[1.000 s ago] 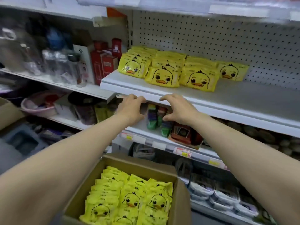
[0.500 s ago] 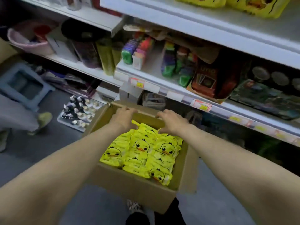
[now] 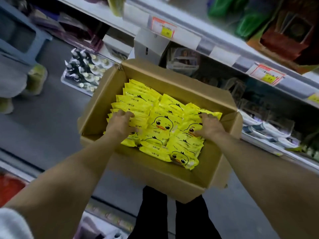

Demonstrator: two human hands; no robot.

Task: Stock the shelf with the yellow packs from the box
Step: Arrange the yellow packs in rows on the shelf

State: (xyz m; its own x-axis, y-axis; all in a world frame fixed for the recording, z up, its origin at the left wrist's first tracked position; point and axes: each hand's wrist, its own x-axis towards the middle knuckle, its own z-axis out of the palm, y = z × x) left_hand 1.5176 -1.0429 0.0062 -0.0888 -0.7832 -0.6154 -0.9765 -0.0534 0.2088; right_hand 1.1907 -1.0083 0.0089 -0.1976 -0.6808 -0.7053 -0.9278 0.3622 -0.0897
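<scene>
An open cardboard box [image 3: 174, 178] sits below me, filled with several yellow packs [image 3: 160, 125] printed with a duck face. My left hand [image 3: 120, 125] is down in the box on the left rows, fingers curled over the tops of some yellow packs. My right hand [image 3: 209, 125] is on the right rows, fingers bent around a group of packs there. The stocking shelf with the placed packs is out of view above.
A white shelf edge with red and yellow price tags [image 3: 164, 28] runs across the top right, with goods above and below it. A tray of small bottles [image 3: 84, 69] lies on the grey floor at left. Another person's shoe [image 3: 36, 78] stands far left.
The view has dropped from the shelf to the box. Both hands came down from the shelf edge, went to the box's far rim, and now lie on the packs inside.
</scene>
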